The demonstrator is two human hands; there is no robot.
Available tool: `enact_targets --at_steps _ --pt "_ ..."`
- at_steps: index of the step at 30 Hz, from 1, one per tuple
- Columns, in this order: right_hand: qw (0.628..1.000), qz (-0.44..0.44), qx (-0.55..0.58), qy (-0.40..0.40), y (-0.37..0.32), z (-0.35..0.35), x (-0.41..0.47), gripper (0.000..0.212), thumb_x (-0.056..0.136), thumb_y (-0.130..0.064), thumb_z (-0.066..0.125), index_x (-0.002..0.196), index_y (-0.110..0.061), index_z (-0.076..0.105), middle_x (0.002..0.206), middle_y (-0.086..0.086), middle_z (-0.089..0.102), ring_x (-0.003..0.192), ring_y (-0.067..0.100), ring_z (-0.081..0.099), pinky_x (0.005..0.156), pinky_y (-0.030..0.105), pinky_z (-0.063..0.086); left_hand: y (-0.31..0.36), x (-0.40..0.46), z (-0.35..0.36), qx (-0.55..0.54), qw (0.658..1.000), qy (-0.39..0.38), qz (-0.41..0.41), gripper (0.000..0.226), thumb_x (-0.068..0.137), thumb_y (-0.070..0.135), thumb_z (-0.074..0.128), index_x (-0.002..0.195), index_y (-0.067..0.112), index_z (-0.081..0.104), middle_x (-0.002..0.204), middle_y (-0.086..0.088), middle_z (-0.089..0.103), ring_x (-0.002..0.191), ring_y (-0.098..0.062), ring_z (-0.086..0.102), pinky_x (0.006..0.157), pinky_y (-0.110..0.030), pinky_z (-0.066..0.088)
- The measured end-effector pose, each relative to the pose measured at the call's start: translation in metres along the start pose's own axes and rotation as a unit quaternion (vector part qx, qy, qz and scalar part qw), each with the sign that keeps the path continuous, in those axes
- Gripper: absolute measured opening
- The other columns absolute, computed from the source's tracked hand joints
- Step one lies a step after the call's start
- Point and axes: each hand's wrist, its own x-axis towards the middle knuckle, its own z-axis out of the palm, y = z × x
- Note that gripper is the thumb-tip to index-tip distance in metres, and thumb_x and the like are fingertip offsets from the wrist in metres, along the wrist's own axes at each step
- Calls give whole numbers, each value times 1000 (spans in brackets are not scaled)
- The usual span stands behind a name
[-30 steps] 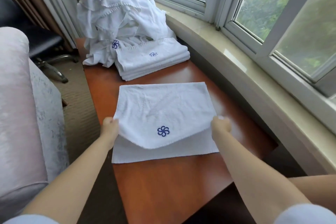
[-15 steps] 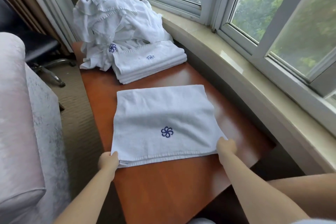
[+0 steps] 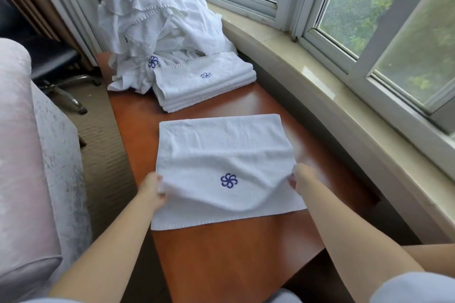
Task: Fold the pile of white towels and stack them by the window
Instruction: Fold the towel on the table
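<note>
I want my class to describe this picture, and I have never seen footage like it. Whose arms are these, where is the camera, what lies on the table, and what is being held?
No machine here: a person wears a camera on the head, looking down at their own arms. The left hand and right hand each grip a side of the white towel, lifting its upper layer off the wooden table. Farther back lie a folded stack and an unfolded pile, beside the window.
</note>
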Motion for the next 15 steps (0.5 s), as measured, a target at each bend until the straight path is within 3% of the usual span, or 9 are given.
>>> enact_targets --at_steps 2,4,7,9,12,15 --pt "982 -167 58 59 -33 1 -5 14 99 -17 41 102 -8 52 85 6 50 74 22 49 64 31 40 28 -8 6 -94 984 -8 152 14 91 11 42 90 9 56 87 -8 56 72 -15 60 60 -27 51" --pt "968 -238 34 75 -37 -6 -8 18 101 -23 40 94 -8 49 84 6 51 79 21 49 71 34 39 24 -17 0 -30 974 26 222 11 89 13 44 83 16 53 85 -4 55 77 -18 57 65 -31 50" --pt "986 -159 -5 48 3 -18 -1 16 100 -22 38 97 -9 47 94 13 53 79 25 51 73 40 44 -25 -13 -16 16 985 41 169 22 88 5 47 68 13 47 70 -6 48 64 -21 46 57 -30 36" --pt "993 -101 -43 52 27 -22 -1 20 99 -18 38 106 -4 51 98 15 54 81 28 54 81 43 49 -47 -7 -25 42 992 63 104 17 89 4 50 74 9 54 71 -8 51 63 -20 47 54 -29 37" --pt "995 -51 -70 47 46 -28 -2 31 100 -16 39 124 1 50 110 13 54 99 35 54 94 46 48 -57 2 -37 119 988 71 72 9 93 10 54 90 5 61 70 -10 52 56 -18 44 51 -28 38" --pt "993 -32 -103 48 56 -31 -6 38 101 -19 37 130 3 49 118 19 54 101 36 52 86 37 43 -66 3 -47 145 985 72 67 14 94 12 60 102 0 63 68 -9 51 54 -16 41 48 -26 35"
